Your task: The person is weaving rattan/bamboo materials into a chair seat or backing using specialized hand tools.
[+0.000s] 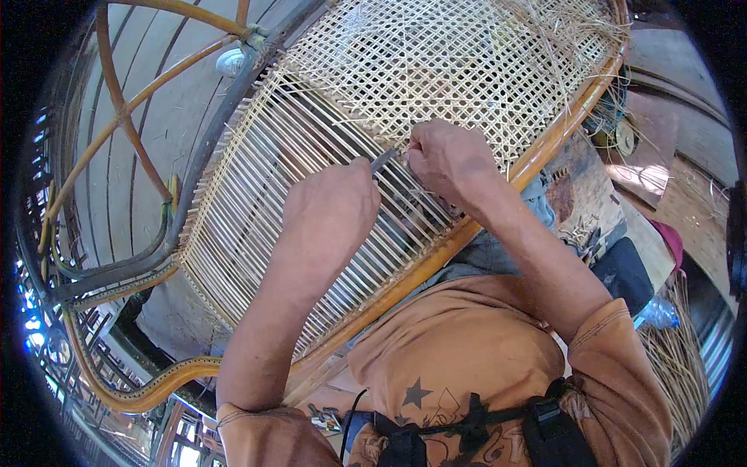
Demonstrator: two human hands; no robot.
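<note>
Across my lap lies a curved rattan furniture frame (572, 117) filled with pale cane. Its far part is a woven cane mesh (420, 54), while the nearer left part has parallel cane strands (241, 194) stretched across with gaps between them. My left hand (334, 202) is closed around a narrow grey metal blade (383, 160), whose end points toward the right hand at the edge of the mesh. Just beyond it, my right hand (455, 159) is closed in a pinch against the weave; what its fingers hold is hidden.
Loose cane ends (580, 31) tangle over the mesh at the far right. Crossed rattan poles (120, 117) stand at the left, above a slatted wooden surface (85, 210). A bundle of cane strips (677, 342) and a plastic bottle (660, 313) lie at my right.
</note>
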